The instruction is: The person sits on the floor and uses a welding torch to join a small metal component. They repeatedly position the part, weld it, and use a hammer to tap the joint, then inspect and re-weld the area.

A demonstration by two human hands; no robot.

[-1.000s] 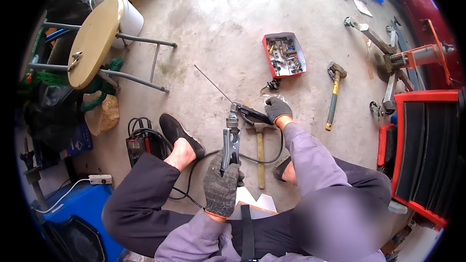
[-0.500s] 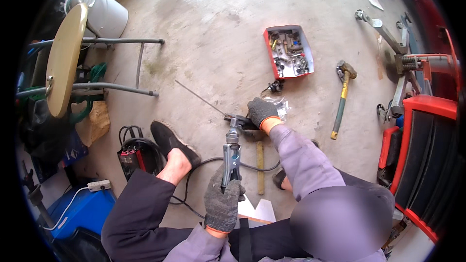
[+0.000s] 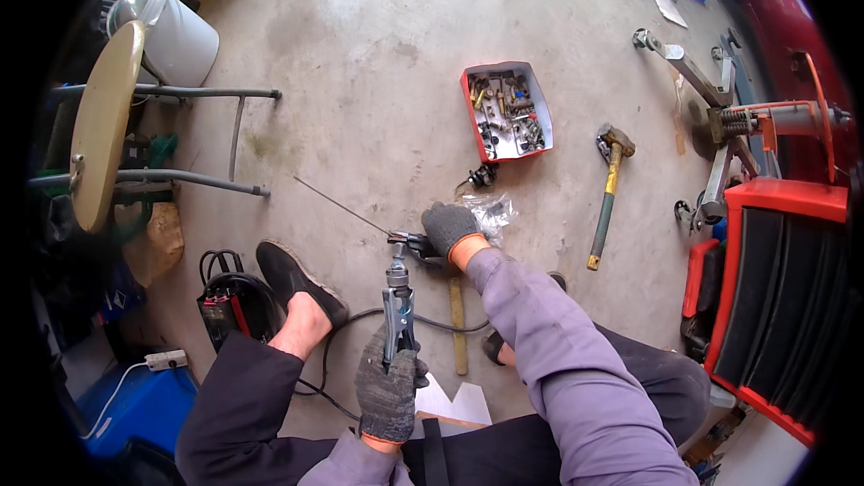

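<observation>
My gloved left hand (image 3: pixel 389 387) is closed around locking pliers (image 3: pixel 399 319), held upright above my lap. A round metal part (image 3: pixel 397 277) sits at the jaw end of the pliers. My gloved right hand (image 3: pixel 452 229), reaching forward, is closed on a black electrode holder (image 3: pixel 416 247) beyond the pliers. A thin welding rod (image 3: pixel 340 203) sticks out of the holder toward the far left. The hand covers part of the holder. Just below that hand, a wooden stick or handle (image 3: pixel 459 328) lies on the floor, its far end hidden.
A red box of metal parts (image 3: pixel 467 101), a clear plastic bag (image 3: pixel 493 214) and a sledgehammer (image 3: pixel 609 193) lie ahead. A black-and-red welding machine (image 3: pixel 225 308) stands left, its cable (image 3: pixel 364 313) crossing the floor. Chair legs (image 3: pixel 202 92) are far left; a wheeled jack (image 3: pixel 720 108) is right.
The whole scene has shifted left and down as my head turned. My right hand sits closer over the electrode holder. My left hand keeps hold of the locking pliers.
</observation>
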